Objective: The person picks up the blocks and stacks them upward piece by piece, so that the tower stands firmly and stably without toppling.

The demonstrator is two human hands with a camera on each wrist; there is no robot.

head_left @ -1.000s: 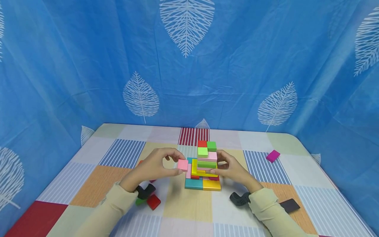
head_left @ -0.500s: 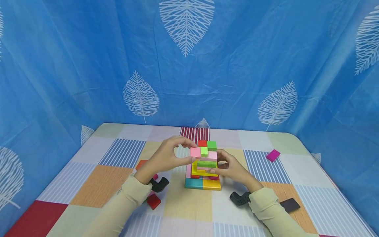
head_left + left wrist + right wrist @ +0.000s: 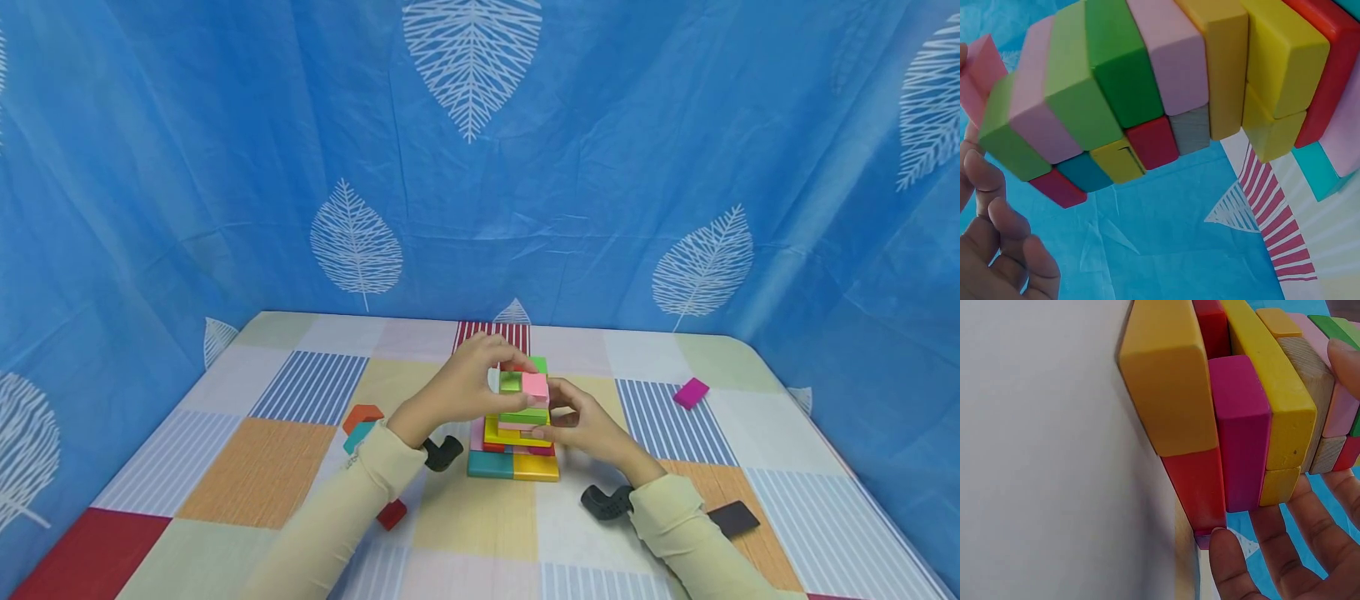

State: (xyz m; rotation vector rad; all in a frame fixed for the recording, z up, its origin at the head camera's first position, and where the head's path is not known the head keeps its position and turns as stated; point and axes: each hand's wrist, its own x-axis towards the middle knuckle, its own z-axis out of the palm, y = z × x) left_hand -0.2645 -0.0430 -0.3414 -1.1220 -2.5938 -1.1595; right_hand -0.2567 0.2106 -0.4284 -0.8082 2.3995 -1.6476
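Note:
A tower of coloured wooden blocks (image 3: 523, 417) rises from a wider base of blocks (image 3: 491, 464) at mid-table. Thumb and fingers of my left hand (image 3: 457, 385) pinch a pink block (image 3: 536, 386) at the top, beside a light green block (image 3: 511, 381). In the left wrist view the pink block (image 3: 982, 81) is at the tower's upper end, its edge overlapping the light green block there. My right hand (image 3: 588, 427) holds the tower's right side, thumb in front and fingers behind. The right wrist view shows those fingers (image 3: 1279, 550) along the blocks' far edge.
Left of the tower lie an orange block (image 3: 362, 415), a teal block (image 3: 360, 435) and a red block (image 3: 392, 514), partly behind my left arm. To the right are a magenta block (image 3: 691, 393) and a flat black piece (image 3: 733, 519). A blue curtain (image 3: 600, 167) hangs beyond the table.
My left hand has carried the pink block up and rightward, from the tower's left side to its top beside the light green block. My right hand stays at the tower's right side.

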